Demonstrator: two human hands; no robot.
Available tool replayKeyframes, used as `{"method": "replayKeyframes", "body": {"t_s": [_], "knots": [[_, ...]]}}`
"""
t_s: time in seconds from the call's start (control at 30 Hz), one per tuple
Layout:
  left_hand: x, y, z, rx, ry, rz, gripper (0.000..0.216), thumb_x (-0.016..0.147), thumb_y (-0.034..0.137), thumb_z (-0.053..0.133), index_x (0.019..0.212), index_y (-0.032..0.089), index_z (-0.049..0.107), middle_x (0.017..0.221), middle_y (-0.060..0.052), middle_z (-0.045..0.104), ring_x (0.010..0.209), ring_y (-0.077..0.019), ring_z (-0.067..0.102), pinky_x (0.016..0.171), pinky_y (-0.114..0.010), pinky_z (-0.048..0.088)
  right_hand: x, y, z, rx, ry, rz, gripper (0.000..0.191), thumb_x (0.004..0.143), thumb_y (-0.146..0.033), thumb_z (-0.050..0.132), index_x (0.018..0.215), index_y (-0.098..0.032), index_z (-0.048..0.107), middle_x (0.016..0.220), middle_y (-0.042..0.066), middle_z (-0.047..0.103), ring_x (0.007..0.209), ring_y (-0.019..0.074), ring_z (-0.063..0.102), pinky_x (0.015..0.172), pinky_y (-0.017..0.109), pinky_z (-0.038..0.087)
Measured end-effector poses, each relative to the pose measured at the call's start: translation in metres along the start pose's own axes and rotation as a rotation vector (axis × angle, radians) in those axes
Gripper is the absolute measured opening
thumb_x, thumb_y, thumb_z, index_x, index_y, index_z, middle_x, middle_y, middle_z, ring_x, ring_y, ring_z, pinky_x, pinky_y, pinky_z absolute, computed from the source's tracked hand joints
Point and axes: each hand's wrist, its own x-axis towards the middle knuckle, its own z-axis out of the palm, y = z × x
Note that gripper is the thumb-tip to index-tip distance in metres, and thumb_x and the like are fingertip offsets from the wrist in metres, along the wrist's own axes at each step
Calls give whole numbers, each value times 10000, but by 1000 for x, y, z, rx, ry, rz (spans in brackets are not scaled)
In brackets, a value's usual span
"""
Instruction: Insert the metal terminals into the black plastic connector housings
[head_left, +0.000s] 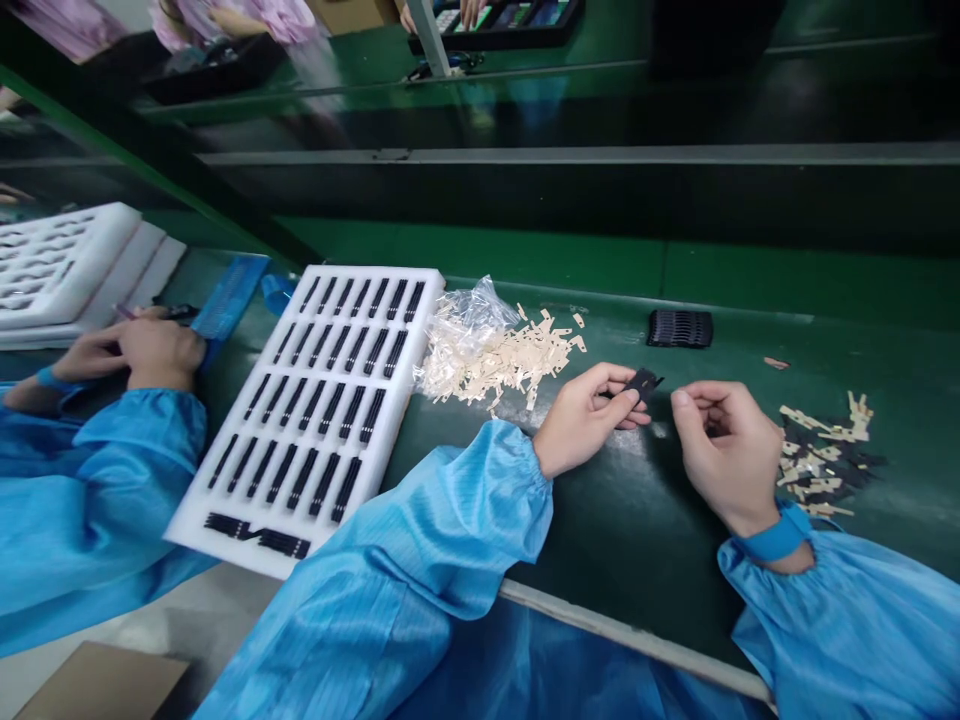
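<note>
Between the thumb and fingers of my left hand (592, 415) is a small flat black part (643, 384) with a thin tab sticking out to the right. Just right of it, apart from the part, my right hand (724, 445) is closed in a pinch; whatever lies between its fingertips is too small to make out. Beside my right wrist lies a loose pile of cream and black pieces (821, 460). Beyond my hands sits a neat row of black parts (679, 328). Left of my left hand, many small cream pieces (517, 360) spill beside a clear plastic bag (476, 310).
A white foam tray (300, 450) holding rows of black parts lies at left, reaching past the table's front edge. Further left, a co-worker's hands (142, 345) work near stacked white foam trays (75, 270). A green frame bar (165, 140) slants behind. A cardboard box (97, 680) is below.
</note>
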Motion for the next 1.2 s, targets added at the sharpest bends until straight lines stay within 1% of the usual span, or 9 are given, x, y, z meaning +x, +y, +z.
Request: {"method": "replayKeyframes", "body": {"t_s": [0.13,0.2,0.47,0.63,0.77,0.83,0.97,1.1,1.2], "knots": [[-2,-2,2,74,36,32,180,877,187,725,1026,128,644,860,-32,721,771,-97,725,771,-197,576,3,-5,1,29,-102,-61,200,949,-253,661,1142,-217,699,899,27,661,616,123,571,564,285,485],[-3,-4,3,113,45,34,173,853,165,733,1005,132,655,847,-22,724,741,-85,708,746,-186,569,4,-7,3,17,-122,-103,223,946,-229,668,1166,-221,705,924,25,657,598,111,547,560,284,480],[-4,-13,5,187,91,49,190,828,194,760,989,146,670,877,-33,754,771,-106,728,760,-207,589,-1,-9,6,-144,-35,-259,163,937,-216,708,1100,-208,721,830,14,680,587,120,539,584,289,479],[-4,-10,5,176,96,32,149,852,150,708,993,143,660,858,-30,748,763,-107,738,746,-200,591,0,-11,3,-138,-10,-246,46,942,-191,688,960,-214,723,776,11,679,592,128,565,558,286,465],[-4,-6,6,163,93,11,140,855,111,679,987,141,642,850,-29,749,765,-107,745,752,-199,590,2,-14,2,-111,-20,-211,60,938,-178,673,907,-219,703,778,9,668,600,131,575,564,289,467],[-4,-5,7,159,90,2,143,853,101,674,985,142,638,836,-26,748,759,-106,743,748,-197,588,3,-14,3,-94,-13,-182,46,933,-181,679,948,-216,705,802,7,661,598,125,572,573,286,476],[-4,-5,7,167,77,12,129,856,112,678,975,144,639,814,-18,742,744,-103,737,731,-191,580,4,-11,3,-76,-43,-130,162,922,-208,708,1084,-207,703,834,-4,647,568,109,544,578,285,484],[-5,-6,6,190,68,19,131,857,112,680,980,144,650,832,-21,746,756,-100,736,740,-190,580,3,-11,3,-85,-34,-153,17,931,-203,701,945,-210,695,768,-11,632,592,118,556,575,285,463],[-4,-6,6,188,88,15,141,843,98,698,970,139,653,828,-20,747,741,-92,728,734,-182,577,1,-11,3,-73,-36,-183,59,918,-168,696,892,-210,664,758,-16,620,579,108,538,554,274,451]]}}
